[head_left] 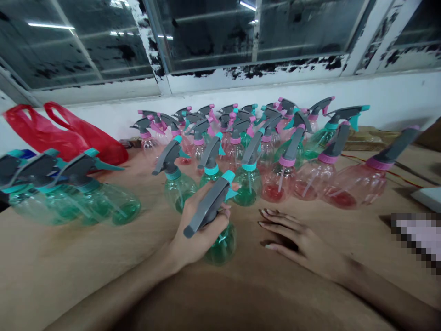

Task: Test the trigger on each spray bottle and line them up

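Head view: gripping bottle [223,250] in left hand [198,225], clamped just under spray head [208,207], presumably for hold at narrowest part. Holding nothing in right hand [298,236], spread right of grip, perhaps for balance; can't tell if touching table [138,271]. Showing left group [126,207] left of grip, rear bunch [247,188] beyond, probably set apart for access. As for bottle in grip: looks see-through green, darker at base, grey on top, teal nozzle [228,176] pointing away.

Spray bottles [247,186] stand grouped on the tabletop [113,262] below the windows [213,41]. At left, a bag [82,138] lies behind three others [103,202].
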### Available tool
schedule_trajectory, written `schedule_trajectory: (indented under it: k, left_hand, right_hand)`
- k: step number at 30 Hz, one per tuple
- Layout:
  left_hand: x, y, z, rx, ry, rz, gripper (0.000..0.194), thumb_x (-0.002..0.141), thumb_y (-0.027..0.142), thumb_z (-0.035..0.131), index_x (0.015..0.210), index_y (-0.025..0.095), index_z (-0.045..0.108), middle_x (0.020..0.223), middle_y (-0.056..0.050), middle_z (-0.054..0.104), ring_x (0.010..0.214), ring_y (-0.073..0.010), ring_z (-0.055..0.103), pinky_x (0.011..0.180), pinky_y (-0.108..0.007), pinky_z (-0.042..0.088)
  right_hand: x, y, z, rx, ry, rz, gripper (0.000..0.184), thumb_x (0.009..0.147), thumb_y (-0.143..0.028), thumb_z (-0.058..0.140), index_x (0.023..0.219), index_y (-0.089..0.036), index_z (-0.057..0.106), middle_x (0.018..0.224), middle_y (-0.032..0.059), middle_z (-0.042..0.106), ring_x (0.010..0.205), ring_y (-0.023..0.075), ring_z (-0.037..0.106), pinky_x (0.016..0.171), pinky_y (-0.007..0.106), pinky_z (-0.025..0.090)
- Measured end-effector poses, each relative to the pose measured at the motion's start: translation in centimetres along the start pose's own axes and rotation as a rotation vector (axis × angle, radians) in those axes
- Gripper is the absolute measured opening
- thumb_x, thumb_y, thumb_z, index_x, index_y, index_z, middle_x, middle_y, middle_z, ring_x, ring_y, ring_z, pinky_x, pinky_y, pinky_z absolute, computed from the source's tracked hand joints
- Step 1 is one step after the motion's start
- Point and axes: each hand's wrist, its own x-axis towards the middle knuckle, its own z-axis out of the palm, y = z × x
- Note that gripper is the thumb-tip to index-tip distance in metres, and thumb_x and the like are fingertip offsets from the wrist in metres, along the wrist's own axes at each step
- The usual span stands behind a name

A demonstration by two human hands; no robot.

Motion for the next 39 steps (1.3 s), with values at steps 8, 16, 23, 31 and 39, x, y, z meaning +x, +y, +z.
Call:
schedule_trajectory:
  k: [8, 16, 23, 31, 39]
  left_hand:
    - [0.21, -0.16, 0.01, -0.016, -0.019, 0.004, 0.005, 0.071, 0.025, 0.049, 0.073, 0.024, 0.054, 0.077, -0.001, 0.062, 0.071, -0.0173, 0.062, 0.069, -0.028, 0.052]
    - [0.10, 0.02, 0.02, -0.025, -0.016, 0.008, 0.007, 0.072, 0.023, 0.048, 0.076, 0.024, 0.054, 0.079, -0.001, 0.063, 0.072, -0.0182, 0.063, 0.069, -0.030, 0.053]
    - [-0.06, -0.25, 0.17, -0.026, -0.016, 0.012, 0.006, 0.073, 0.024, 0.049, 0.077, 0.024, 0.053, 0.078, -0.001, 0.063, 0.072, -0.0189, 0.063, 0.072, -0.031, 0.053]
    - [0.33, 0.07, 0.00, -0.047, -0.005, 0.005, 0.010, 0.070, 0.024, 0.049, 0.077, 0.023, 0.056, 0.079, -0.001, 0.064, 0.072, -0.0186, 0.063, 0.070, -0.030, 0.053]
    - [0.11, 0.05, 0.09, -0.060, -0.021, -0.006, 0.019, 0.070, 0.024, 0.049, 0.087, 0.023, 0.057, 0.077, 0.000, 0.064, 0.072, -0.0170, 0.063, 0.069, -0.026, 0.053]
  right_hand:
    - [0.00, -0.08, 0.00, -0.002, 0.016, 0.001, 0.043, 0.087, -0.041, 0.053, 0.128, -0.031, 0.050, 0.135, 0.0019, 0.050, 0.127, 0.0233, 0.042, 0.104, 0.047, 0.038]
    - [0.00, -0.01, 0.03, -0.014, -0.002, -0.002, 0.043, 0.087, -0.041, 0.052, 0.129, -0.030, 0.049, 0.137, 0.0017, 0.049, 0.128, 0.0231, 0.041, 0.105, 0.048, 0.037]
    - [0.02, -0.03, 0.03, -0.030, -0.018, 0.002, 0.043, 0.088, -0.042, 0.051, 0.129, -0.028, 0.050, 0.137, 0.0023, 0.049, 0.128, 0.0226, 0.040, 0.105, 0.046, 0.037]
    - [0.00, -0.23, 0.03, -0.027, 0.017, 0.006, 0.042, 0.087, -0.041, 0.052, 0.128, -0.028, 0.051, 0.135, 0.0025, 0.051, 0.127, 0.0221, 0.042, 0.104, 0.045, 0.038]
    - [-0.04, -0.11, 0.12, -0.041, 0.012, 0.001, 0.042, 0.088, -0.042, 0.051, 0.127, -0.027, 0.051, 0.136, 0.0026, 0.049, 0.128, 0.0221, 0.041, 0.104, 0.045, 0.038]
